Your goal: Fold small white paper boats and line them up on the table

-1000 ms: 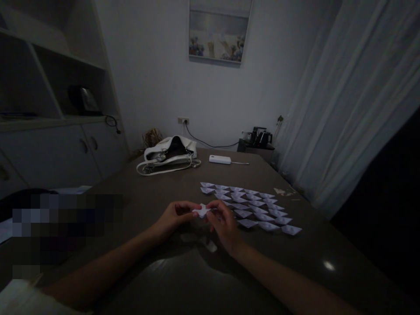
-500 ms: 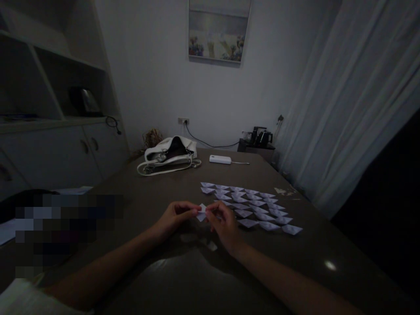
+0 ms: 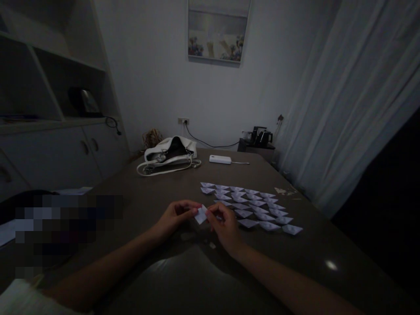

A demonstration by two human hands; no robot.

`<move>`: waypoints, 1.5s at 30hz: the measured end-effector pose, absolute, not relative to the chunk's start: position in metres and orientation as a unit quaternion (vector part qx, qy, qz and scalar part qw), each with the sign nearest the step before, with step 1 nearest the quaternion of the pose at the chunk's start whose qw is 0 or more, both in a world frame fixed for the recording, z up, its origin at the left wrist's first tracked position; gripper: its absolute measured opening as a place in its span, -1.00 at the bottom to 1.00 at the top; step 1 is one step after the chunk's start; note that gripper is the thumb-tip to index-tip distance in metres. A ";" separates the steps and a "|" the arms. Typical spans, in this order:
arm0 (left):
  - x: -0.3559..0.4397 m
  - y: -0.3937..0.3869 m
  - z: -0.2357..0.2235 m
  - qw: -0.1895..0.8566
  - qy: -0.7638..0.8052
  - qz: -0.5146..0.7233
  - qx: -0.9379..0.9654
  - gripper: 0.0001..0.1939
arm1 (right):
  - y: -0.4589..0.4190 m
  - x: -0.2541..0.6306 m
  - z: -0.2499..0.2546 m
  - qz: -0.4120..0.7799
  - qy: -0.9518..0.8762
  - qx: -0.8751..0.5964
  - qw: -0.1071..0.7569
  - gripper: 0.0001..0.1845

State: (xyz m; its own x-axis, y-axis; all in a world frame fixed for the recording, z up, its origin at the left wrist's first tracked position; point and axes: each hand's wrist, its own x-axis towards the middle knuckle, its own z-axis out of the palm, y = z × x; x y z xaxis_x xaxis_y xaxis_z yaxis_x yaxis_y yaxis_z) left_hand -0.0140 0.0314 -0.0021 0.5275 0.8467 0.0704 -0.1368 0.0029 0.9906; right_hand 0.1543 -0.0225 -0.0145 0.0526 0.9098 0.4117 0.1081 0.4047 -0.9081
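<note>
Head camera view here, and a pretty dim room is shown: pale wall [image 3: 141,83], sheer curtain [image 3: 331,100] on the right, shelf cabinet [image 3: 62,144] on the left. Honestly, fold lines could easily be misjudged in light this low. Most of the lower half is taken up by a dark, glossy table [image 3: 138,280], with a bright spot reflected toward its right side. On a top that smooth, light paper could probably be shoved out of place by a single bump.

Slanted rows of little paper boats [image 3: 262,216] are laid out right of centre. At the far end a white handbag [image 3: 172,159] is seen gaping open, well apart from them.

As for the hands, a pinch is being made by both. One edge of the paper is gripped between thumb and fingers of the left hand [image 3: 179,214], the opposite edge by the right hand [image 3: 226,226]. The nearest boats could be scattered if the right one were swung outward, since it's just beside them. A white power bank [image 3: 219,159] is parked near the bag.

Smallest of all, the folded paper [image 3: 201,215] is held above the table between the fingertips; it could be torn or creased crooked if pulled unevenly.
</note>
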 end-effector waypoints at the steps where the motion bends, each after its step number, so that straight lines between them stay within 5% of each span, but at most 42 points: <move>1: -0.014 0.031 -0.002 0.644 0.299 0.380 0.593 -0.73 | -0.023 0.154 -0.015 0.339 -0.599 -0.425 0.588 -0.78; 9: -0.013 0.025 0.004 0.633 0.290 0.348 0.628 -0.61 | -0.026 0.152 -0.014 0.317 -0.621 -0.431 0.573 -0.80; 45: -0.011 0.027 0.003 0.608 0.321 0.328 0.648 -0.67 | -0.030 0.151 -0.013 0.230 -0.654 -0.471 0.545 -0.85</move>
State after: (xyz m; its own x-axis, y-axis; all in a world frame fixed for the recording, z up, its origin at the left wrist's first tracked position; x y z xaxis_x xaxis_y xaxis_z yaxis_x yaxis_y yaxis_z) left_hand -0.0110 0.0266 0.0030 0.5791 0.8145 0.0342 0.0170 -0.0540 0.9984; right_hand 0.1508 -0.0299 -0.0133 0.0381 0.8672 0.4965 0.3646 0.4506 -0.8149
